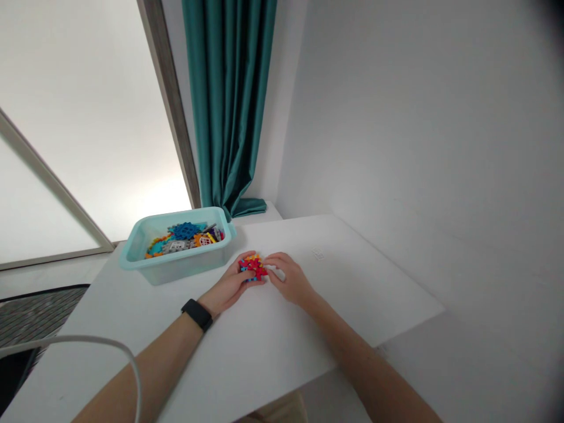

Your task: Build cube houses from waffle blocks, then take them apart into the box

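Red-and-blue cluster of interlocking toy pieces (253,266) held between both hands, over the white surface (348,282)
Left hand (231,286) and right hand (291,281) close around it from either side, just beside a pale teal plastic tub (178,271) of loose pieces (185,238)

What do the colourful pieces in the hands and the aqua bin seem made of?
The interlocking toy pieces look like moulded plastic, with saturated colour and a slight sheen. The aqua bin looks like translucent plastic: its walls look cloudy, letting light through.
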The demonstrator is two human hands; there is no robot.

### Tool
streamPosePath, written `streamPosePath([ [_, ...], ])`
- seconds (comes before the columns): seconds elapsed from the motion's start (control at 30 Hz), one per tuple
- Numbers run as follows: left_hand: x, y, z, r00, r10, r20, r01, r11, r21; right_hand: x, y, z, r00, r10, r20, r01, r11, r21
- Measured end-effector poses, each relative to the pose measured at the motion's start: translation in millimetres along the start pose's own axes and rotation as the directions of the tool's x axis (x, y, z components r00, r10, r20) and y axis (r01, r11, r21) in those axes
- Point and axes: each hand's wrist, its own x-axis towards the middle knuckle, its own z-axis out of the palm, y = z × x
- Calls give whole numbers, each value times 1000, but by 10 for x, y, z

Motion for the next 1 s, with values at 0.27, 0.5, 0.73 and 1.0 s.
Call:
streamPosePath([
  [0.27, -11, 26, 18, 1000, -13, -5, 13, 1000, 14, -438, 938, -877, 942, 258, -216, -324, 866, -380],
  [0.5, -12, 18, 24, 1000, 3, -9, -3, 1000, 3, -587, 1093, -1030, 921, 357, -158, -389, 796, -465],
  [0.73, -20, 18, 32, 1000, 9, -4, -9, 999, 37, -465, 783, -637, 948, 314, 56, -258, 857, -445],
  [1.0, -16, 1, 17, 999, 13, -32, -11, 999, 46, -273, 426, -309, 966, 91, 243, -11, 951, -310],
])
